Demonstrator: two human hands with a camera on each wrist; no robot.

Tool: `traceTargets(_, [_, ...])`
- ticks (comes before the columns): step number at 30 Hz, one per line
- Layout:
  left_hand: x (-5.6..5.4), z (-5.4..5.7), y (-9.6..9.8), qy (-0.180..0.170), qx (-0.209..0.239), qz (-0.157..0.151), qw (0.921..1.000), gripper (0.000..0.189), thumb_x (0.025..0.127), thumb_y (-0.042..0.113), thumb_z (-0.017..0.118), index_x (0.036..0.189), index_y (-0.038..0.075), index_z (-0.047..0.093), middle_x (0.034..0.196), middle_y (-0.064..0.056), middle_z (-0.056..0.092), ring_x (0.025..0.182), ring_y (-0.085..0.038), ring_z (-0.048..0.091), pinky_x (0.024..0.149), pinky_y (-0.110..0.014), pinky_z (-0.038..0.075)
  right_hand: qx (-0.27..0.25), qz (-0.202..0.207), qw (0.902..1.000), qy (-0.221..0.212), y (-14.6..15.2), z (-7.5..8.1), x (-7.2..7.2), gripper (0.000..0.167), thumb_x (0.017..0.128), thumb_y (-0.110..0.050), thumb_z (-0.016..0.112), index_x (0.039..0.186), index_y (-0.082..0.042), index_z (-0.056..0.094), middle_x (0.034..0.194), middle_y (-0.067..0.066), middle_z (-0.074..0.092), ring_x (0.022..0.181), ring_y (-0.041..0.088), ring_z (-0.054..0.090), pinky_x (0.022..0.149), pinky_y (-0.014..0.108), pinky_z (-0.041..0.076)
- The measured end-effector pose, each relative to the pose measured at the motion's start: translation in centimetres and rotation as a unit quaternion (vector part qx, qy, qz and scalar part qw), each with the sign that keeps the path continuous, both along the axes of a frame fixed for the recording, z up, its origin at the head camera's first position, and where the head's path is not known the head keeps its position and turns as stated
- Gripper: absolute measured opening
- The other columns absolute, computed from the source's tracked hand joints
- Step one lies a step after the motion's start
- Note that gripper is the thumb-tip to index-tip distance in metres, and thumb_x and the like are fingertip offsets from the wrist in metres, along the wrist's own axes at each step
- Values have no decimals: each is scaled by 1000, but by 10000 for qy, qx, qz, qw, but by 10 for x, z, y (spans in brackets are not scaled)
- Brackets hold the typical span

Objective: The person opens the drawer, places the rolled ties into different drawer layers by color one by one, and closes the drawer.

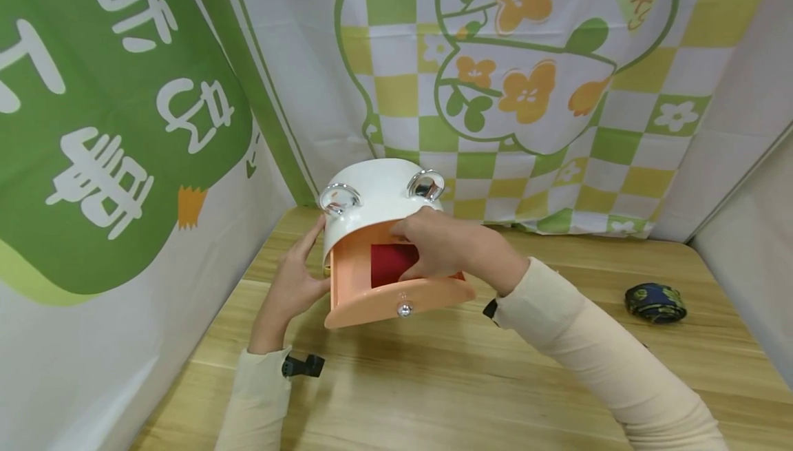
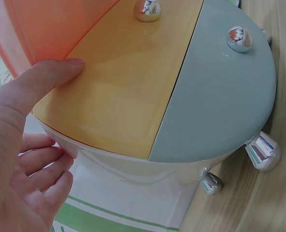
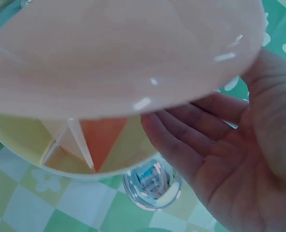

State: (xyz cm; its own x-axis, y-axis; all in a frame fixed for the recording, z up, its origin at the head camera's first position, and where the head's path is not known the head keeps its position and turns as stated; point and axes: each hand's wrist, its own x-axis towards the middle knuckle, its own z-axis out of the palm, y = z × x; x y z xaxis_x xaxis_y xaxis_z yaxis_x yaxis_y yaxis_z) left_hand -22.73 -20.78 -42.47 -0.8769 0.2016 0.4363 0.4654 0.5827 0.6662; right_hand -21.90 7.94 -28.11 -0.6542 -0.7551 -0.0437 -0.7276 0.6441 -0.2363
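A white rounded drawer box [image 1: 378, 193] with two chrome loops on top stands on the table. Its orange drawer [image 1: 403, 299] with a chrome knob is pulled out. My left hand [image 1: 294, 282] holds the box by its left side. In the left wrist view the thumb lies on the yellow drawer front [image 2: 113, 92], and the fingers bend at the box's edge. Inside the orange drawer, my right hand [image 1: 442, 244] has thumb and fingers about a dark red roll [image 1: 387, 264]. The drawer front [image 3: 133, 63] hides those fingertips in the right wrist view.
A blue-grey drawer front [image 2: 210, 92] sits beside the yellow one. Chrome feet [image 2: 263, 152] support the box. To the right, a rolled dark patterned cloth [image 1: 655, 302] lies on the wooden table [image 1: 434, 382]. Printed curtains [image 1: 390, 107] hang behind and at the left.
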Motion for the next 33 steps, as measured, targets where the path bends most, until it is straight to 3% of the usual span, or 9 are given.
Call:
traceTargets(3, [0,0,0,6,5,-6,10000,109,77,12,94,167,15,33,169,-17,39,152,-48,42,123,-66,39,50,-41,10000,-19,2,5,1,37,87,-33,89,108,-9,71,99,-1,74,83,15,65,78,28,58])
traceTargets(7, [0,-1,0,40,27,-12,10000,109,76,11,94,167,14,33,169,-17,40,151,-48,43,123,-66,39,111,-188,9997,-118,5,12,3,48,88,-34,88,123,-5,72,114,4,77,98,20,70,90,34,61])
traceTargets(10, [0,-1,-1,47,41,-23,10000,108,76,11,93,167,15,33,169,-17,40,151,-48,43,123,-66,39,-3,-251,9997,-44,7,17,5,49,89,-34,86,125,-3,72,118,7,77,101,21,69,93,35,61])
traceTargets(17, [0,0,-1,27,12,-27,10000,109,77,12,93,167,15,33,169,-17,39,151,-48,43,123,-66,39,-844,24,9942,673,15,24,13,23,89,-25,85,94,-4,75,88,4,77,82,19,71,76,29,61])
traceTargets(22, [0,1,0,50,3,-43,10000,109,77,13,93,167,15,33,169,-18,39,151,-49,43,123,-67,39,-1187,-155,9862,1145,20,26,28,18,89,-25,84,82,-11,76,72,-5,73,64,7,66,63,23,58])
traceTargets(28, [1,1,0,46,26,-58,10000,108,77,12,93,167,14,33,169,-18,39,151,-48,43,123,-67,39,-1379,-412,9763,1614,26,19,51,26,87,-27,85,68,-19,69,60,-13,62,52,2,50,50,19,45])
traceTargets(33, [1,1,0,29,43,-57,10000,108,77,12,93,167,14,33,168,-18,40,151,-49,43,123,-68,38,-1625,-510,9664,1925,29,9,66,33,86,-27,85,63,-21,62,54,-16,54,48,0,42,46,18,36])
